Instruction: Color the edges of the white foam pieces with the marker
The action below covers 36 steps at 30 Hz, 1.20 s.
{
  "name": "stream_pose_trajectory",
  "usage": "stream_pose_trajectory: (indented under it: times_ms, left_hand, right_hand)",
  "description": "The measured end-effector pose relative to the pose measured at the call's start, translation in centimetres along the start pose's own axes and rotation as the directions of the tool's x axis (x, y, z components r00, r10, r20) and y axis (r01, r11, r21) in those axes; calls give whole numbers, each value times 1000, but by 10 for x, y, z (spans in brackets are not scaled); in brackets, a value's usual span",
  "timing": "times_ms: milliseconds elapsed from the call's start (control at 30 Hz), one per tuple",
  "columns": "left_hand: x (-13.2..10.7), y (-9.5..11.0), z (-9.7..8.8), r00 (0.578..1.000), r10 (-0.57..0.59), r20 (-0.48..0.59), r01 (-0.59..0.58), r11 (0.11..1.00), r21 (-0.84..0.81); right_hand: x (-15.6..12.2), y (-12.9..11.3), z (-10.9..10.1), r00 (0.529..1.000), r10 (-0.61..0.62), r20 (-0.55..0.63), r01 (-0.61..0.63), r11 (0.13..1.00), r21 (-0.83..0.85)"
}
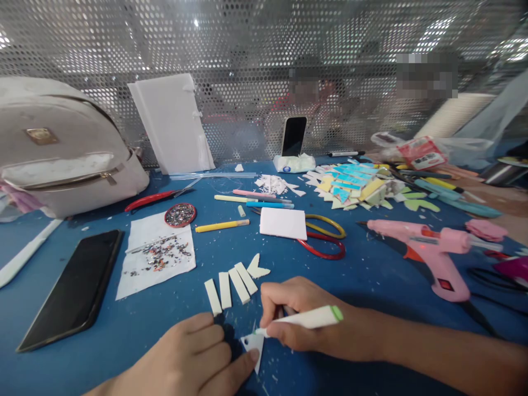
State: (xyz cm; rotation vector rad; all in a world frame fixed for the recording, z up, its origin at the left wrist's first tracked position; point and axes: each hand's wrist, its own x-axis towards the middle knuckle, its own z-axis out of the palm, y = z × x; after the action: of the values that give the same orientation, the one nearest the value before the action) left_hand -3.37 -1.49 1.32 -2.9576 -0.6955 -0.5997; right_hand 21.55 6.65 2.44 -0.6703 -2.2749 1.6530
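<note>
My right hand (303, 308) grips a white marker (311, 318) with a green end, its tip touching a small white triangular piece (254, 343) that has a dark round dot on it. With curled fingers, my left hand (187, 352) steadies that piece on the table, the thumb pressing its lower edge. Just beyond my hands lie several pale green strips (225, 290) and a leaf-shaped cutout (258, 267). Farther back, a white rectangular block (282, 223) covers part of a pair of scissors (325, 246) with red and yellow handles.
A pink glue gun (429, 247) lies at the right. On the left are a phone (74, 291), a paper (144, 269) with loose glitter, and a backpack (74, 148). Coloured cutouts (355, 184) are heaped behind, near a perforated metal panel (243, 71).
</note>
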Motion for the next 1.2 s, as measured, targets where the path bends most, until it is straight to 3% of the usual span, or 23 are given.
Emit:
stream_pose_trajectory:
  times_ms: [400,1200]
  left_hand:
    - [2,-1,-1,1000,-13,-4,13,999,34]
    - [1,-2,0,1000,13,22,-13,1000,-24]
  right_hand:
    - [-1,1,2,1000,16,-25,-15,998,64]
    - [1,4,-1,999,-2,35,0,999,44]
